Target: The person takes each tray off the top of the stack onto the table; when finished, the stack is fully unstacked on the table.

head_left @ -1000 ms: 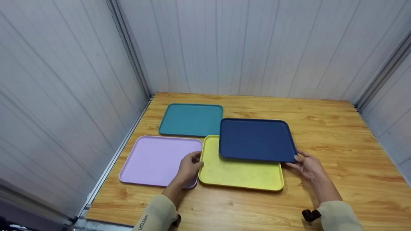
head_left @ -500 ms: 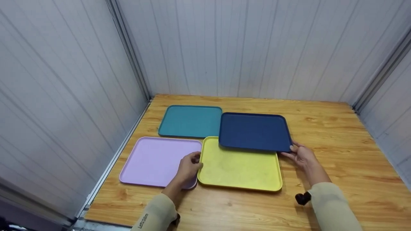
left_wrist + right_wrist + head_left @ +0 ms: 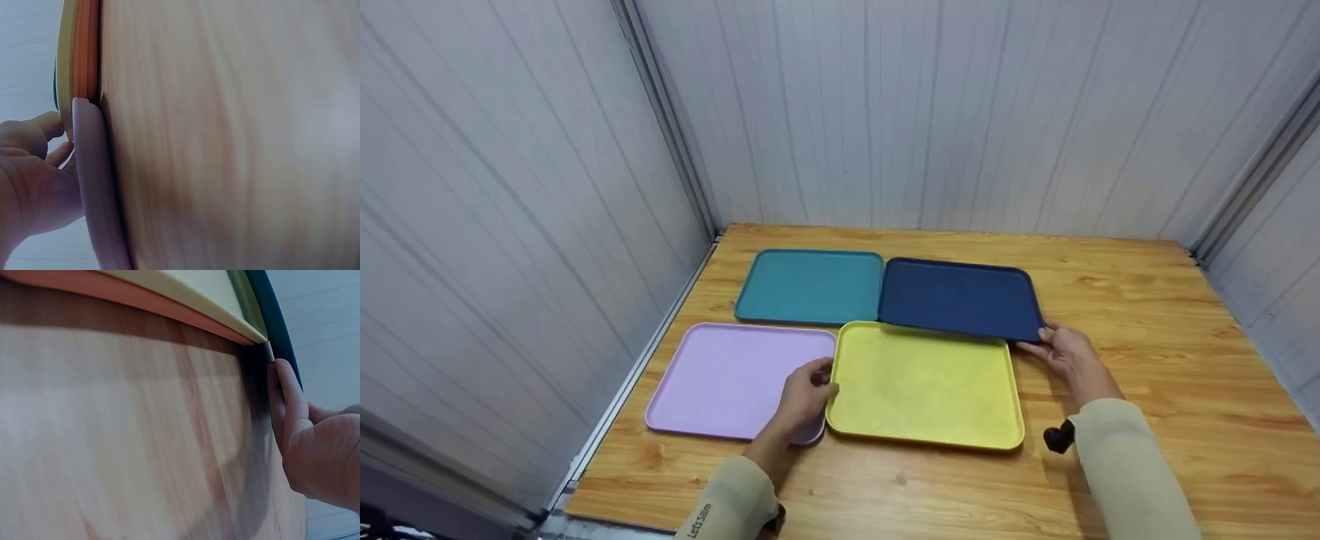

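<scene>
In the head view a yellow tray [image 3: 926,390] lies front and centre. My left hand [image 3: 804,397] is at its left rim, fingers bent, thumb and fingertips on the edge. Orange edges [image 3: 86,50] show right under the yellow rim in the left wrist view. My right hand [image 3: 1069,356] grips the front right corner of a navy tray [image 3: 960,300], thumb above and fingers beneath. That tray is tilted, its front edge raised over the yellow tray's back rim. In the right wrist view the fingers [image 3: 292,394] reach under its dark edge.
A teal tray [image 3: 810,286] lies back left, beside the navy one. Below it is a lilac tray [image 3: 735,379], its right side partly behind my left hand. The wooden table [image 3: 1147,315] is walled by pale panels [image 3: 922,112] at back and both sides.
My right hand has carried the navy tray back, away from me, uncovering most of the yellow tray and bringing it alongside the teal one. The left hand stays at the yellow rim.
</scene>
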`<state>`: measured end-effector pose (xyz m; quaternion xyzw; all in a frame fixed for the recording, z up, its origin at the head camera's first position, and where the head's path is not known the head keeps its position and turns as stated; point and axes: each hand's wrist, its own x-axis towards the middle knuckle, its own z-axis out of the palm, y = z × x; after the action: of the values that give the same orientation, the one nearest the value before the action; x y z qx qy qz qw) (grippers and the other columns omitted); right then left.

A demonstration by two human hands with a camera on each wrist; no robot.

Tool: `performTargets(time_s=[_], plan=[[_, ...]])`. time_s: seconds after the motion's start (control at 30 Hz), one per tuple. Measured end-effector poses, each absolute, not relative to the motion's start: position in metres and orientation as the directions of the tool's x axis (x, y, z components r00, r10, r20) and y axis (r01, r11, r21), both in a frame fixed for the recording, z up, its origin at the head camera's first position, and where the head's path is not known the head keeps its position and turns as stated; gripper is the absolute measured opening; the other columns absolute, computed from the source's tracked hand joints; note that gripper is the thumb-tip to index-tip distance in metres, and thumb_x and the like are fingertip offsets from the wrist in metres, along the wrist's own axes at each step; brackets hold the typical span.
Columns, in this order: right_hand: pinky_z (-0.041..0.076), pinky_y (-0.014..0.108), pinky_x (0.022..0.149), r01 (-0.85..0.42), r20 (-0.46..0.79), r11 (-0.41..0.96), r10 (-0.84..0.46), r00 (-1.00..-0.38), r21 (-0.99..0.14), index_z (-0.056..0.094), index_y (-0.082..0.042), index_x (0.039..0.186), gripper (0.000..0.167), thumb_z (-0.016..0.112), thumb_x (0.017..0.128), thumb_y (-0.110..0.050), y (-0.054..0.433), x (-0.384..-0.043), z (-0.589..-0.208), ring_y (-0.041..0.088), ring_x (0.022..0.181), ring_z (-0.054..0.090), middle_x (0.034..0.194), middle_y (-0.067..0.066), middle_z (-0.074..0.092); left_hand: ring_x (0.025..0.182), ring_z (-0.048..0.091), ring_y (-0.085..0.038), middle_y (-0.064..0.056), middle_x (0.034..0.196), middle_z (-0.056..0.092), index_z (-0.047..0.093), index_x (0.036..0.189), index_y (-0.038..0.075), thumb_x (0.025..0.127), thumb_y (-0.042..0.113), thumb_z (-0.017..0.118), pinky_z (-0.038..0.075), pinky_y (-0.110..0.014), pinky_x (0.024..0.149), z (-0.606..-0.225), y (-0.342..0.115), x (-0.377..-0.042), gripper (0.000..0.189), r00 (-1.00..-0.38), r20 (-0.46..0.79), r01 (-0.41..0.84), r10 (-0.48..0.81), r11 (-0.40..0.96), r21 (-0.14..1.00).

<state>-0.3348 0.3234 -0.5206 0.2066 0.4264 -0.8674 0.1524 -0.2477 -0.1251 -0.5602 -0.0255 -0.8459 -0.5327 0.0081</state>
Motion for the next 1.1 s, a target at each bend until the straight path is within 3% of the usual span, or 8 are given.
performTargets(time_s=[0.3,0.47,0.67,0.77,0.83,0.93,1.03,1.1], plan=[[0.036,0.042,0.109,0.448,-0.513,-0.550,-0.042,-0.858,-0.704,0.000,-0.017,0.162,0.066,0.025,0.106,0.006,0.317,-0.347,-0.515,0.025,0.150,0.014,0.168,0.007,-0.003,0.102,0.062,-0.026,-0.014,0.110,0.068,0.061,0.132,-0.007,0.087,-0.002,0.068,0.051,-0.042,0.092,-0.560,-0.126,-0.248,0.046,-0.997,0.062,0.075,0.043,0.453,0.888],[0.034,0.041,0.111,0.452,-0.540,-0.587,-0.029,-0.841,-0.672,0.000,-0.022,0.163,0.068,0.025,0.106,0.005,0.317,-0.350,-0.510,0.021,0.151,0.011,0.168,0.001,-0.007,0.105,0.062,-0.027,-0.014,0.112,0.068,0.061,0.133,-0.007,0.088,-0.001,0.068,0.051,-0.043,0.095,-0.559,-0.123,-0.247,0.046,-0.998,0.055,0.069,0.044,0.442,0.894],[0.035,0.032,0.110,0.483,-0.558,-0.544,-0.032,-0.829,-0.686,0.001,-0.026,0.162,0.073,0.027,0.104,0.009,0.321,-0.344,-0.510,0.020,0.150,0.013,0.167,-0.002,-0.014,0.106,0.062,-0.027,-0.014,0.116,0.067,0.060,0.134,-0.006,0.089,0.000,0.068,0.050,-0.042,0.095,-0.560,-0.121,-0.245,0.046,-0.998,0.045,0.064,0.053,0.430,0.901],[0.048,0.023,0.097,0.479,-0.536,-0.405,0.032,-0.844,-0.779,0.001,-0.020,0.163,0.073,0.029,0.103,0.010,0.319,-0.344,-0.513,0.025,0.148,0.022,0.168,0.006,-0.009,0.105,0.062,-0.027,-0.014,0.115,0.067,0.060,0.134,-0.007,0.088,-0.002,0.067,0.050,-0.042,0.095,-0.560,-0.121,-0.245,0.046,-0.997,0.053,0.072,0.057,0.434,0.898],[0.054,0.018,0.079,0.461,-0.502,-0.275,0.102,-0.859,-0.844,0.003,-0.013,0.163,0.071,0.033,0.103,0.009,0.318,-0.346,-0.514,0.028,0.144,0.032,0.167,0.013,-0.003,0.104,0.061,-0.027,-0.014,0.113,0.067,0.060,0.133,-0.007,0.088,-0.002,0.067,0.050,-0.043,0.094,-0.560,-0.121,-0.246,0.046,-0.996,0.062,0.081,0.058,0.434,0.897],[0.051,0.017,0.059,0.440,-0.447,-0.079,0.201,-0.872,-0.895,0.010,-0.004,0.162,0.067,0.040,0.103,0.005,0.317,-0.348,-0.516,0.028,0.130,0.051,0.165,0.021,0.013,0.104,0.060,-0.027,-0.015,0.112,0.067,0.059,0.133,-0.008,0.088,-0.003,0.067,0.050,-0.043,0.094,-0.558,-0.119,-0.247,0.047,-0.996,0.072,0.090,0.059,0.431,0.898],[0.054,0.019,0.069,0.438,-0.424,0.004,0.245,-0.872,-0.899,0.018,0.000,0.160,0.064,0.045,0.102,0.003,0.319,-0.348,-0.516,0.018,0.106,0.070,0.161,0.023,0.026,0.106,0.060,-0.026,-0.014,0.114,0.066,0.059,0.135,-0.007,0.089,-0.001,0.067,0.049,-0.042,0.095,-0.558,-0.119,-0.246,0.047,-0.997,0.055,0.073,0.055,0.425,0.902],[0.056,0.024,0.083,0.445,-0.425,0.028,0.248,-0.870,-0.895,0.022,0.001,0.159,0.062,0.046,0.102,0.003,0.322,-0.347,-0.515,0.012,0.090,0.072,0.160,0.024,0.029,0.106,0.059,-0.026,-0.014,0.115,0.066,0.058,0.135,-0.007,0.089,-0.001,0.067,0.049,-0.042,0.095,-0.557,-0.119,-0.246,0.048,-0.997,0.047,0.066,0.055,0.423,0.904]])
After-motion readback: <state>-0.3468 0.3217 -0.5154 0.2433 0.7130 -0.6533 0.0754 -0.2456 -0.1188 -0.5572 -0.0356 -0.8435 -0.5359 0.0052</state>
